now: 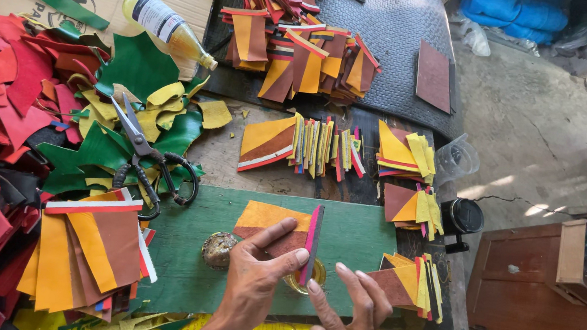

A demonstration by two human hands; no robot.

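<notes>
My left hand [255, 282] holds a yellow and brown leather patch [268, 223] flat on a green board [358, 238], with a narrow pink, black and green strip [312, 244] stood on edge along the patch's right side. My right hand [350, 315] hovers just right of the strip, fingers spread, index tip near a small round glue tin [294, 280] under the strip's near end. A second round lid [219, 249] lies left of my left hand.
Stacks of sewn yellow-brown patches [87, 253] lie at left, right [414, 282] and behind the board [302, 144]. Scissors [142, 155] rest on green and yellow scraps. Red scraps [1, 104] pile left. A bottle [167, 26] lies on cardboard. A wooden box [544, 293] stands right.
</notes>
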